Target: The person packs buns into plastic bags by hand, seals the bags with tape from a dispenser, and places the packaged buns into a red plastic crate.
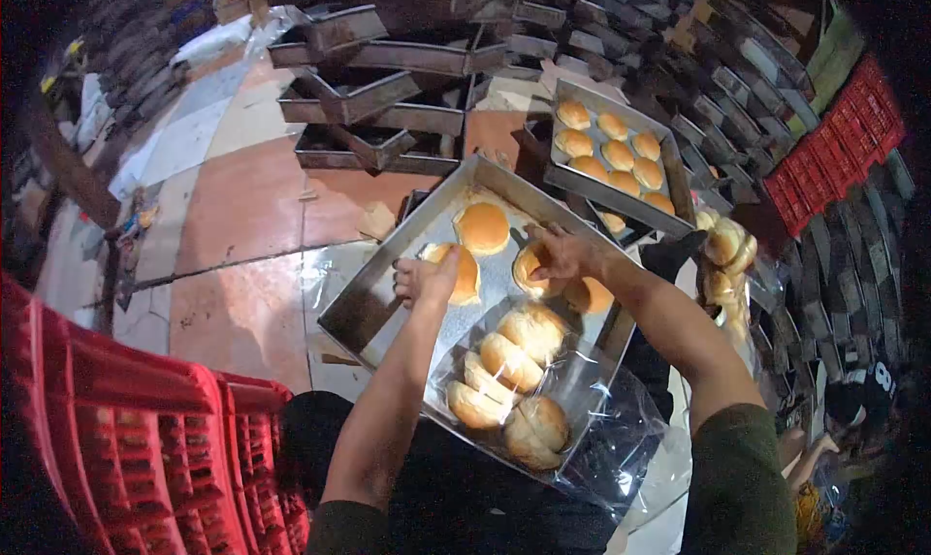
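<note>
A metal baking tray (361, 315) lies tilted across my lap with several golden buns in it. My left hand (427, 278) is closed around the left side of a bun (467, 282), its thumb over the top. Curled over another bun (525, 264) is my right hand (564, 254), fingers pressed to its side. A loose bun (482, 228) sits above them, and one more bun (589, 295) lies partly under my right forearm. Along the near side, several buns (511, 361) are grouped in a clear plastic bag (621, 429).
A second tray (621, 206) of buns stands at the upper right. Red plastic crates (145, 448) rise at the lower left; another red crate (834, 143) is far right. Empty metal trays (378, 114) are stacked behind. Bagged buns (727, 250) lie at right, near another person (858, 400).
</note>
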Available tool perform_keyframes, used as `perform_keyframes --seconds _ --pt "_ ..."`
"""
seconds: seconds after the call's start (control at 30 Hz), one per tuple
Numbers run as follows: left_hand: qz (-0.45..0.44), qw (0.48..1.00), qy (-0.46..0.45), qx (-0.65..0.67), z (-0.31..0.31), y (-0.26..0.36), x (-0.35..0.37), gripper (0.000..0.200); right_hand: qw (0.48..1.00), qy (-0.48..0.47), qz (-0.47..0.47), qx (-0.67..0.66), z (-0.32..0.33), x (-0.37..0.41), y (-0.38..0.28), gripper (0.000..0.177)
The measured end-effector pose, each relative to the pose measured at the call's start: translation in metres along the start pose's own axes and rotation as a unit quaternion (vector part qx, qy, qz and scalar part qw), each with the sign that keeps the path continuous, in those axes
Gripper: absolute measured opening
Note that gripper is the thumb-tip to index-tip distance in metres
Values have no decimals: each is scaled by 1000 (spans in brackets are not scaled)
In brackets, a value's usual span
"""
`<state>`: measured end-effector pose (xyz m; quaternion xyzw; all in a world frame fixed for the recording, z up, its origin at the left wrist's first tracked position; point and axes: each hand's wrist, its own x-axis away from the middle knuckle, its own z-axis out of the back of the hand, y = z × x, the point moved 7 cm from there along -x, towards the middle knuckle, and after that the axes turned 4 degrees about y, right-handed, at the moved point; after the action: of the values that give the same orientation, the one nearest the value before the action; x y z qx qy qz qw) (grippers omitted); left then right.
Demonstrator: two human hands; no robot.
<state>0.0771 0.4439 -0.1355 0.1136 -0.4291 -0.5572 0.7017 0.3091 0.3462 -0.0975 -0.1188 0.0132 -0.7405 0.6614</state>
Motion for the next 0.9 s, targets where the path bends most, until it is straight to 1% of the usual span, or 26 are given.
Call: perform_keyframes --seconds 0.03,0.07,0.1,0.13,0.17,0.23,0.27,0.3,0.33,0.37,0.4,0.43,0.47,0.5,0.57,0.6,0.63,0.7,0.73,0.77,0.8,0.83,0.87,0.9 --pt "3 1000 -7 -8 -12 -1 -6 102 998 -44 -40 14 -6 -5 -1 90" --pt "-35 992 -25 117 -28 0 -12 101 997 -53 -47 7 -12 -11 3 90" --pt "-68 968 -42 238 -34 5 -8 100 997 -67 -11 -19 -20 -15 1 93" --pt "-56 961 -48 267 -39 1 -4 98 996 -78 23 -47 -32 -12 -3 96" --pt "-53 962 -56 260 -44 -3 -4 98 995 -83 15 -53 -33 -7 -12 96" --pt "0 907 -98 410 -52 -5 -6 83 990 -123 -68 26 -18 1 -21 93" --pt "-4 906 -98 412 -50 -3 -7 83 995 -95 -32 26 -14 -1 -21 94" --pt "23 855 -208 474 -57 1 -4 66 995 -88 -26 27 -14 -4 -12 94" --pt "47 790 -311 526 -57 5 1 50 997 -52 -36 -53 -9 -5 -2 95" --pt "66 711 -408 568 -52 12 8 39 990 -16 -42 -134 -4 -8 9 96" --pt "113 686 -405 593 -41 13 15 42 948 4 -69 -311 6 -6 7 94" --pt "100 690 -397 597 -35 11 12 42 914 9 -98 -393 14 -2 7 89" --pt "110 575 -505 634 -41 14 19 41 890 30 -92 -445 37 6 -13 88" --pt "119 445 -604 651 -39 21 34 41 864 48 -88 -494 59 16 -33 86" --pt "61 402 -651 641 -37 41 67 41 843 109 -5 -527 99 35 -69 83" --pt "119 581 -463 659 -2 65 119 42 862 128 33 -489 118 46 -88 82" --pt "83 564 -507 647 -1 79 138 44 884 147 59 -440 141 62 -112 82" --pt "30 554 -546 628 4 91 162 46 888 164 56 -426 160 85 -125 87" --pt "25 555 -552 622 7 95 173 46 870 190 73 -449 170 97 -128 87" --pt "25 575 -524 627 14 96 182 46 869 199 74 -448 182 110 -130 87" --pt "23 595 -493 634 22 95 189 46 841 182 43 -508 192 124 -129 87" --pt "-5 623 -473 623 30 93 194 46 808 163 13 -566 196 133 -125 87" --pt "-38 618 -482 620 28 90 188 45 796 197 8 -573 196 139 -112 89" --pt "-71 612 -489 617 29 90 187 43 795 201 10 -573 202 148 -108 89"
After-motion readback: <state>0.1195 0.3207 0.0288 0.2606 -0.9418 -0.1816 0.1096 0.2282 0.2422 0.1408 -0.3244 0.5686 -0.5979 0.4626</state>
